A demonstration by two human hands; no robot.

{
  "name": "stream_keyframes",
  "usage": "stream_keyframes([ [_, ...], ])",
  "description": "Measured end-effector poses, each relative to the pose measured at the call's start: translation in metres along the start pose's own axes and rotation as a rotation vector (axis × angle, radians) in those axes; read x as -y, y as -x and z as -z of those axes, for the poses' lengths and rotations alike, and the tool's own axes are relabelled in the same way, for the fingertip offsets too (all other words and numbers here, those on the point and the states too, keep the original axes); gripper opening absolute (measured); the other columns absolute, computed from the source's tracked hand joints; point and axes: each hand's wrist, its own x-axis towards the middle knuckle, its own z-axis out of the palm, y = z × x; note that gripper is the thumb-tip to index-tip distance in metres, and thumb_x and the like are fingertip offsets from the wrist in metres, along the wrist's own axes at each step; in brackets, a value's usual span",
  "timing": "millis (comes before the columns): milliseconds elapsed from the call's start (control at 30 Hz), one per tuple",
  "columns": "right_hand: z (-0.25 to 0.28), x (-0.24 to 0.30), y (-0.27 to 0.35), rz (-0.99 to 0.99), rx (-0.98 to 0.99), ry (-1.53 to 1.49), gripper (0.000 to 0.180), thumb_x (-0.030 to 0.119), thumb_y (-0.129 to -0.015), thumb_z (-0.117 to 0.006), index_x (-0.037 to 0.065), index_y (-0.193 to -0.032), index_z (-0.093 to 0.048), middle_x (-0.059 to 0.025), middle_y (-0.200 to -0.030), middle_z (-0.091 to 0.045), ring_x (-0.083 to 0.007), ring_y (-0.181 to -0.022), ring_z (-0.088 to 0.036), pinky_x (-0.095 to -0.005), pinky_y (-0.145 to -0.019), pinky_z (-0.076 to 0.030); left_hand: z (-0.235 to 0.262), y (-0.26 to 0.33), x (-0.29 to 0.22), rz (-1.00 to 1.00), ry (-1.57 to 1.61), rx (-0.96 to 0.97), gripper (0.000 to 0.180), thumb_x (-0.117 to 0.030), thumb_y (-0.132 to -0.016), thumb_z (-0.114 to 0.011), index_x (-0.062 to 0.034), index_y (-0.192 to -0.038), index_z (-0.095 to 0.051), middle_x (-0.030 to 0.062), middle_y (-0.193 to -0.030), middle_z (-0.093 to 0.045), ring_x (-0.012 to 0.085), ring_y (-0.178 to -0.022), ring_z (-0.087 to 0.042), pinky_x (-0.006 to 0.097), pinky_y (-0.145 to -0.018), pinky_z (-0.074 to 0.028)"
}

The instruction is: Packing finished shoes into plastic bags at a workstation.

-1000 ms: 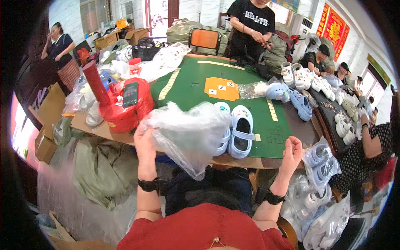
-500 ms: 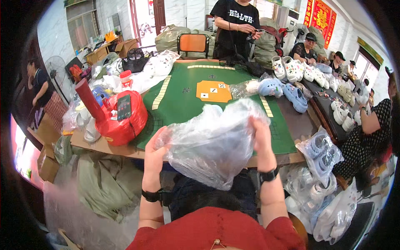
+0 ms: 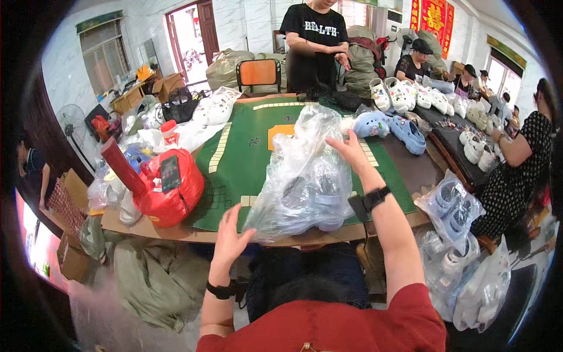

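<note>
A clear plastic bag (image 3: pixel 299 152) stands at the near edge of the green mat (image 3: pixel 246 158). Through its film, light blue clogs (image 3: pixel 325 202) show in the lower part. My left hand (image 3: pixel 231 237) hovers beside the bag's lower left corner, fingers spread and holding nothing. On the other side my right hand (image 3: pixel 352 154) is open at the bag's upper right, its fingers stretched out by the film; whether they touch it I cannot tell. Farther right, a pair of loose blue clogs (image 3: pixel 404 135) with charms lies near the mat's edge.
A red plastic-wrapped round object (image 3: pixel 176 202) with a phone (image 3: pixel 170 173) on it sits to the left. At right hang bagged clogs (image 3: pixel 454 205). White clogs (image 3: pixel 404 94) line a dark table, with people around it. One person (image 3: pixel 316 41) stands across the mat.
The bag, held up between both hands before, now rests on the mat. Both hands have let go and spread apart, the right one moving farther forward.
</note>
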Motion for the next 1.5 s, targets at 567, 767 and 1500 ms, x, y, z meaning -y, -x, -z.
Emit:
stream_keyframes([
  [567, 0.048, -0.021, 0.145, 0.033, 0.131, -0.052, 0.062, 0.008, -0.084, -0.074, -0.001, -0.138, -0.046, -0.0092, -0.107, -0.065, -0.0148, -0.089, -0.064, -0.0273, -0.08, -0.051, -0.036, -0.066, -0.034, -0.086, 0.091, 0.529, 0.112, -0.052, -0.064, -0.085, -0.0222, -0.155, -0.027, 0.0337, -0.156, -0.022, 0.0467, -0.147, -0.016, 0.05, -0.118, -0.023],
  [767, 0.034, -0.016, 0.122, 0.027, -0.009, -0.428, 0.049, 0.004, -0.09, -0.063, -0.002, -0.135, -0.044, -0.0069, -0.101, -0.068, -0.0103, -0.085, -0.062, -0.024, -0.07, -0.048, -0.032, -0.033, -0.056, -0.087, -0.261, 0.304, 0.137, -0.065, -0.054, -0.086, -0.0214, -0.159, -0.009, 0.036, -0.158, 0.004, 0.0545, -0.146, -0.008, 0.058, -0.116, -0.022],
  [1500, -0.04, 0.017, 0.139, 0.151, 0.115, 0.822, 0.072, 0.068, -0.079, -0.065, 0.0, -0.102, -0.069, -0.0139, -0.085, -0.072, -0.0317, -0.081, -0.071, -0.0407, -0.072, -0.055, -0.033, -0.101, -0.054, 0.044, 0.804, -0.237, 0.028, -0.015, -0.099, -0.056, -0.002, -0.123, -0.065, 0.0065, -0.103, -0.063, 0.0149, -0.092, -0.06, 0.029, -0.07, -0.056],
])
